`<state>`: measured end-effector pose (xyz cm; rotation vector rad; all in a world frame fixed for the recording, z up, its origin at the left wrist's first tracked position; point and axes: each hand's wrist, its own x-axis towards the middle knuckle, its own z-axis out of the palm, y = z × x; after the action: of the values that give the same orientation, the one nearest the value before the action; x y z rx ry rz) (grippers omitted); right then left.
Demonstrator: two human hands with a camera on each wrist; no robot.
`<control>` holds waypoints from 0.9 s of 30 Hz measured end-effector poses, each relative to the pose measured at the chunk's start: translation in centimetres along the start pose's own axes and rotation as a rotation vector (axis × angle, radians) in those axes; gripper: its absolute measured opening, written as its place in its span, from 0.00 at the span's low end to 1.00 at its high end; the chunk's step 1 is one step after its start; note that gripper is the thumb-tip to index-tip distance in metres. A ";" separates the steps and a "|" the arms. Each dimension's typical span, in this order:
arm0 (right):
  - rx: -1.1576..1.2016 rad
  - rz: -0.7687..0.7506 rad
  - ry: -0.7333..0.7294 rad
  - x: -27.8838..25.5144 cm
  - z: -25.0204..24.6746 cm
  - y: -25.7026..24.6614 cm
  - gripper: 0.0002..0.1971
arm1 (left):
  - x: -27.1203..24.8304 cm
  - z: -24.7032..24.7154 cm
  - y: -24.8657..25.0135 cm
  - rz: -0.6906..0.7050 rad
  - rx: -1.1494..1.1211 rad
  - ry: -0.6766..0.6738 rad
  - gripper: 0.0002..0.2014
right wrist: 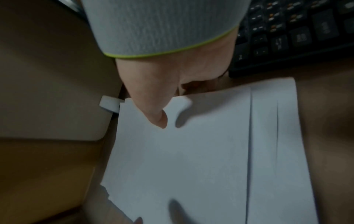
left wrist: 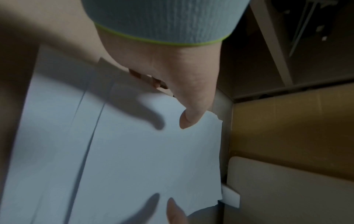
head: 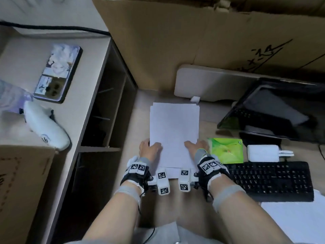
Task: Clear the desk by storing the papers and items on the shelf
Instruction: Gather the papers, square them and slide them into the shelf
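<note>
A stack of white papers [head: 174,131] lies lengthwise on the desk in front of me. My left hand [head: 149,148] grips its left edge near the front, thumb on top and fingers under the edge. At the right edge my right hand [head: 197,146] holds the stack the same way. In the left wrist view the thumb [left wrist: 191,118] presses on the papers [left wrist: 134,151], whose sheets are stepped. The right wrist view shows the other thumb [right wrist: 155,115] on the papers [right wrist: 191,159]. The shelf [head: 105,110], with dark compartments, stands at the left.
A green tissue pack [head: 226,150], a white charger [head: 263,153] and a black keyboard [head: 270,180] lie right of the papers. A black tray [head: 274,110] and a cardboard box [head: 193,36] stand behind. A phone [head: 58,73] lies on the shelf top. More paper [head: 295,221] sits bottom right.
</note>
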<state>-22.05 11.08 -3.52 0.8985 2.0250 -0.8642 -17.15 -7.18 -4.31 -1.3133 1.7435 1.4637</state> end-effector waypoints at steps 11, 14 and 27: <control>0.203 0.096 -0.258 1.5 0.4 2.3 0.35 | -2.3 -0.9 1.5 -0.109 0.003 -0.046 0.08; 0.157 0.034 -0.189 4.5 2.6 5.2 0.43 | -4.2 -0.2 0.2 -0.115 -0.032 -0.031 0.06; 0.648 -0.473 -0.002 -9.2 -7.2 -2.8 0.07 | -12.9 -0.9 7.0 0.397 -0.436 0.288 0.08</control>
<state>-22.49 12.55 8.41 0.7391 2.0093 -1.8495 -18.01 -3.87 9.95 -1.5117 2.0322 2.0514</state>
